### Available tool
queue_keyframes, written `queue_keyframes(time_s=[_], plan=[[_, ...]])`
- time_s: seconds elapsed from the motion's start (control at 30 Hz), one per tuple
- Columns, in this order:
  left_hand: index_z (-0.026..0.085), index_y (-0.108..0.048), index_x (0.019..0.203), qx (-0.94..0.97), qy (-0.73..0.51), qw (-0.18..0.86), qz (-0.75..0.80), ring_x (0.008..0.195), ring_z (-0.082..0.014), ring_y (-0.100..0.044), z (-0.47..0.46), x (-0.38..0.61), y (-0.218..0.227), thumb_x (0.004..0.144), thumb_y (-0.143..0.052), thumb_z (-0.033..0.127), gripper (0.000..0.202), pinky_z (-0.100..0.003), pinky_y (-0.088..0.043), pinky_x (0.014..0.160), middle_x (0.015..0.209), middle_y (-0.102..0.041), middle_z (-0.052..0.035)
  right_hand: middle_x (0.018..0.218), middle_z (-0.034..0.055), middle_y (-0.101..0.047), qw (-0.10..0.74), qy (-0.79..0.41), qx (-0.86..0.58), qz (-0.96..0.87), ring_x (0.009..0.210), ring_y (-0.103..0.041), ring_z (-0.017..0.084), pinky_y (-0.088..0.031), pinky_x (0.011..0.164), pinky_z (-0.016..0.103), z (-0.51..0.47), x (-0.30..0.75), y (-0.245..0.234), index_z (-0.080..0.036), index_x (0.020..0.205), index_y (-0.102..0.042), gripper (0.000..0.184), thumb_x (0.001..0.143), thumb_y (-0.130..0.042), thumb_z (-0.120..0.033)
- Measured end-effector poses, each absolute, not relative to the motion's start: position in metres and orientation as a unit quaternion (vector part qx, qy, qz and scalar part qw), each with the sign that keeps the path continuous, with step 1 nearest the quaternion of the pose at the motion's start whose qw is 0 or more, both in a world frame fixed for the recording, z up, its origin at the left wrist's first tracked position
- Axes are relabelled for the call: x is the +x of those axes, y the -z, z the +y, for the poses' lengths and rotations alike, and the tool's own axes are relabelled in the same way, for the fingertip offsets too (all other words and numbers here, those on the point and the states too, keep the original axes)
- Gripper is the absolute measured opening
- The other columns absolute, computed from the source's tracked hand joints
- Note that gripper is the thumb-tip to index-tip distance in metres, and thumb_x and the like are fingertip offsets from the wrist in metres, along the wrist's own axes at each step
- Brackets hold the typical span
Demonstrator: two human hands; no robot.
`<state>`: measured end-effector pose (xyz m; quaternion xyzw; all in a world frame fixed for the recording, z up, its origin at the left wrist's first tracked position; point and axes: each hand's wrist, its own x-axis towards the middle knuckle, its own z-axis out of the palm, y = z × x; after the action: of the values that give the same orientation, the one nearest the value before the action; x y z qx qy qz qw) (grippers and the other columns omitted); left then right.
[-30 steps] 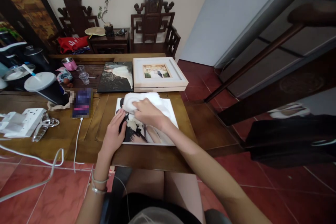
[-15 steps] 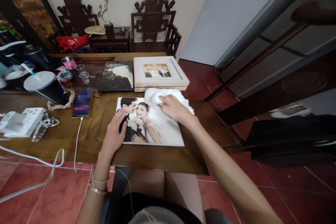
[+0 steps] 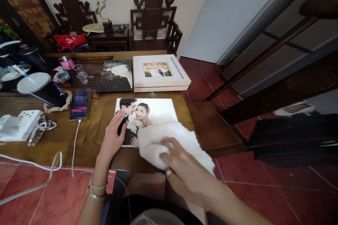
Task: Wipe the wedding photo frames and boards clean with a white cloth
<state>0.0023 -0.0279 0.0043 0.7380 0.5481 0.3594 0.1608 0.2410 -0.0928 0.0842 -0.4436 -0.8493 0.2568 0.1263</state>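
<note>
Cloth (image 3: 169, 137) lower centre of frame, your right hand (image 3: 185, 172) grip curled shut on it, over photo print (image 3: 155, 110) at desk (image 3: 87, 137) edge; left hand (image 3: 113, 137) open, flat on print. Wipe lightly, pin print firmly

On the wooden table (image 3: 101, 119) lie a wedding photo (image 3: 155, 109), white frame (image 3: 160, 78), phone (image 3: 80, 103) and power strip (image 3: 25, 123).
</note>
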Motion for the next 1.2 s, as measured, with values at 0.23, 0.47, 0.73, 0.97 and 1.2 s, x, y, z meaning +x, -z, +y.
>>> queue_keyframes(time_s=[0.23, 0.47, 0.73, 0.97, 1.2], plan=[[0.020, -0.051, 0.134, 0.744, -0.365, 0.158, 0.537, 0.136, -0.0219, -0.040, -0.027, 0.000, -0.003, 0.093, -0.045, 0.023, 0.041, -0.047, -0.034, 0.113, 0.142, -0.049, -0.0096, 0.075, 0.0063, -0.053, 0.092, -0.199, -0.498, -0.839, 0.078, -0.054, 0.021, -0.042, 0.073, 0.030, 0.027, 0.242, -0.081, -0.019, 0.072, -0.051, 0.016, 0.076, -0.041, -0.008], [0.020, -0.053, 0.132, 0.738, -0.368, 0.148, 0.545, 0.133, -0.0230, -0.045, -0.027, 0.002, -0.006, 0.093, -0.046, 0.023, 0.040, -0.049, -0.036, 0.111, 0.139, -0.052, -0.0101, 0.070, 0.0065, -0.055, 0.079, -0.191, -0.513, -0.833, 0.077, -0.053, 0.022, -0.038, 0.071, 0.031, 0.046, 0.240, -0.078, -0.018, 0.069, -0.052, 0.016, 0.075, -0.041, -0.008], [0.019, -0.053, 0.133, 0.737, -0.361, 0.153, 0.550, 0.134, -0.0223, -0.043, -0.028, 0.002, -0.008, 0.093, -0.046, 0.024, 0.041, -0.047, -0.035, 0.112, 0.140, -0.052, -0.0100, 0.117, 0.0109, -0.057, 0.112, -0.270, -0.441, -0.849, 0.117, -0.044, 0.029, -0.043, 0.091, 0.040, -0.093, 0.251, -0.078, -0.020, 0.077, -0.057, 0.026, 0.064, -0.044, -0.001], [0.018, -0.053, 0.133, 0.740, -0.371, 0.151, 0.540, 0.134, -0.0226, -0.043, -0.025, 0.001, -0.003, 0.092, -0.047, 0.023, 0.041, -0.046, -0.035, 0.112, 0.140, -0.052, -0.0097, 0.100, 0.0121, -0.056, 0.099, -0.264, -0.494, -0.822, 0.096, -0.055, 0.024, -0.045, 0.085, 0.035, -0.068, 0.253, -0.086, -0.019, 0.077, -0.054, 0.019, 0.072, -0.043, -0.004], [0.016, -0.055, 0.131, 0.742, -0.371, 0.139, 0.541, 0.132, -0.0230, -0.045, -0.026, 0.001, -0.005, 0.092, -0.048, 0.023, 0.040, -0.046, -0.037, 0.111, 0.138, -0.054, -0.0121, 0.068, 0.0047, -0.052, 0.087, -0.196, -0.516, -0.829, 0.072, -0.051, 0.020, -0.036, 0.067, 0.029, 0.046, 0.245, -0.085, -0.021, 0.065, -0.044, 0.018, 0.075, -0.040, -0.007]])
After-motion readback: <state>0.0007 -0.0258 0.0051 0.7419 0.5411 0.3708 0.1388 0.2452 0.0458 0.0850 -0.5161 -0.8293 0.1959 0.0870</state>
